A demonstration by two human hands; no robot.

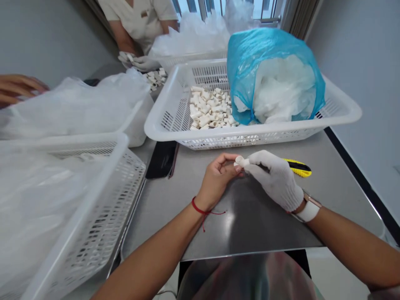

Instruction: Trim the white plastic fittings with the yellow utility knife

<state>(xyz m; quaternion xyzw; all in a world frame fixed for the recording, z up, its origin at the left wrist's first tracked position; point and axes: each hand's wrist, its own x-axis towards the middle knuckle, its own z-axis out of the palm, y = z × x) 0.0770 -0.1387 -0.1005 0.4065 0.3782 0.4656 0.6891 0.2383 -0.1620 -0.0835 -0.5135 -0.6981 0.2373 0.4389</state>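
My bare left hand, with a red string at the wrist, pinches a small white plastic tube fitting between thumb and fingers. In a white knit glove, my right hand is closed against the same fitting from the right, its thumb and forefinger meeting it. Behind the right hand shows the yellow and black handle of a utility knife. Its front part is hidden, and I cannot tell whether it lies on the table or is held. Both hands are above the grey metal table.
Ahead stands a white basket with many white fittings and a blue bag. A dark phone-like object lies left, beside another basket with plastic film. Across the table are a co-worker's gloved hands; another person's hand is far left.
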